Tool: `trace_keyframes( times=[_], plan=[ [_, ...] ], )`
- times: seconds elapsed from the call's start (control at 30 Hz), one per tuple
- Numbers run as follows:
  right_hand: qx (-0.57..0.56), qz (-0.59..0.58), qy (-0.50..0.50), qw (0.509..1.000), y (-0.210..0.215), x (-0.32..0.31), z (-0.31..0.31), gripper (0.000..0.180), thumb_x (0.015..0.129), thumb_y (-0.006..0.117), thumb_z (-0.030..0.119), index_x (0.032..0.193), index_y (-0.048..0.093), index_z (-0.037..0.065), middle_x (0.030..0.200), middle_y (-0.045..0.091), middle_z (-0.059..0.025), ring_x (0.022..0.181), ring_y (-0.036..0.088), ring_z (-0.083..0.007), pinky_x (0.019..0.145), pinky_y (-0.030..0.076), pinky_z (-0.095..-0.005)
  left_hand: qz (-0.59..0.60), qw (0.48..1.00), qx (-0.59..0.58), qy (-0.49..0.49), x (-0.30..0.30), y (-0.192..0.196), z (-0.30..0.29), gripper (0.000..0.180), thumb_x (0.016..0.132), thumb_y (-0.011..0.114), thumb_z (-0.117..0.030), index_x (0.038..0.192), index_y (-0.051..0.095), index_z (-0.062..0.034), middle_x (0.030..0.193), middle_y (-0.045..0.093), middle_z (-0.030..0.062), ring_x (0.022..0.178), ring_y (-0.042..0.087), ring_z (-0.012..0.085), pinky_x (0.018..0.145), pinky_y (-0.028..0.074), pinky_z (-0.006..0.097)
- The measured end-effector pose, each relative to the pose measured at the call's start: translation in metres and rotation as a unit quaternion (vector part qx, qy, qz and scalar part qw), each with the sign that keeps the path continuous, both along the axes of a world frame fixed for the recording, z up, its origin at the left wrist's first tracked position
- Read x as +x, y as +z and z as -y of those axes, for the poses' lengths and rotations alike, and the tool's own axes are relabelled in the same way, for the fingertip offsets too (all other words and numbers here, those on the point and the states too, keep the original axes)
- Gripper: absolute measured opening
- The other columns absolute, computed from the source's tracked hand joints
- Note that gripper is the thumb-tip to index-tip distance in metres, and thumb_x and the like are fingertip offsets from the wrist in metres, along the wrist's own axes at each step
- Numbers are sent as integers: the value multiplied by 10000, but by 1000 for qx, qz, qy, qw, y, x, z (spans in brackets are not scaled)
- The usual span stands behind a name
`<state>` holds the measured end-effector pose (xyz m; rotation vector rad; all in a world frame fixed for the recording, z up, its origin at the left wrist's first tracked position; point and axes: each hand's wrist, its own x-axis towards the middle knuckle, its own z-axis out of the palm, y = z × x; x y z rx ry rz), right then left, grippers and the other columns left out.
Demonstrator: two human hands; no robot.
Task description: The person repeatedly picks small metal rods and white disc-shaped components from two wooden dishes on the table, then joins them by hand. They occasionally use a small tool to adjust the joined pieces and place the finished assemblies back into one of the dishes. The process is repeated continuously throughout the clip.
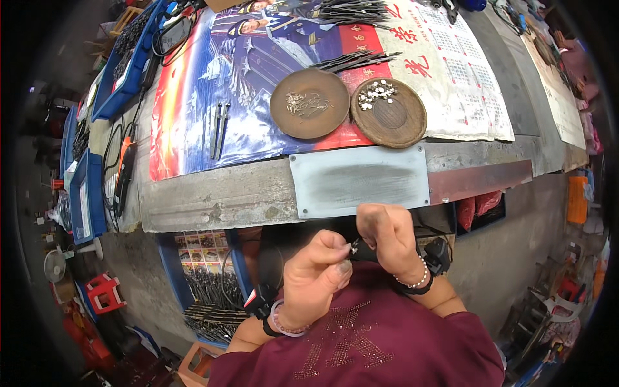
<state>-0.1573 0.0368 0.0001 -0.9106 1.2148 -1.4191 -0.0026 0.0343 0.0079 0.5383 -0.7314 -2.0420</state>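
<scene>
In front of my chest, just below the table edge, both hands are raised close together. My left hand [316,274] is closed, thumb and fingers pinched at a small shiny piece [354,248] too tiny to name. My right hand [392,240] is curled into a loose fist beside it, and anything in its fingers is hidden. Beyond the hands, a pale worn pad [302,184] is fixed to the table's front edge. Behind it stand a brown round dish [290,126] of thin metal pins and a brown round tray [412,116] with small silvery round pieces.
A poster and calendar sheet [477,90] covers the tabletop [213,206]. Two slim tools [219,131] lie on it, with dark rod bundles [354,61] farther back. An orange-black corded tool [126,164] and blue bins [88,200] are at left; another blue bin [169,258] sits below.
</scene>
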Motion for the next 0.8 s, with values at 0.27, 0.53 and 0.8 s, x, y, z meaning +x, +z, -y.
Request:
trace_keyframes(
  times=[0.27, 0.53, 0.8],
  plan=[
    [-111, -207, 57, 970, 9, -9, 2, 321, 862, 613, 152, 625, 461, -2, 576, 416, -102, 456, 428, -237, 444, 340, -324, -43, 990, 123, -47, 2, 4, 6, 201, 909, 540, 56, 1101, 537, -3, 1091, 504, 90, 667, 470, 84, 524, 369, 205],
    [-59, -222, -73, 971, -4, -51, -12, 232, 936, 532, 113, 741, 506, -10, 653, 450, -81, 558, 442, -176, 528, 367, -280, 19, 985, 144, -87, 10, 9, 34, 199, 968, 467, -32, 1156, 530, -27, 1073, 609, 151, 675, 503, 111, 573, 403, 210],
    [-99, -198, -179, 959, -24, -94, -24, 258, 990, 477, 140, 785, 502, -15, 767, 519, -45, 609, 454, -69, 558, 383, -204, 411, 841, -327, -132, -21, 15, 86, 234, 884, 579, 5, 1117, 602, 16, 949, 627, 58, 758, 556, 108, 675, 447, 231]
  ],
)
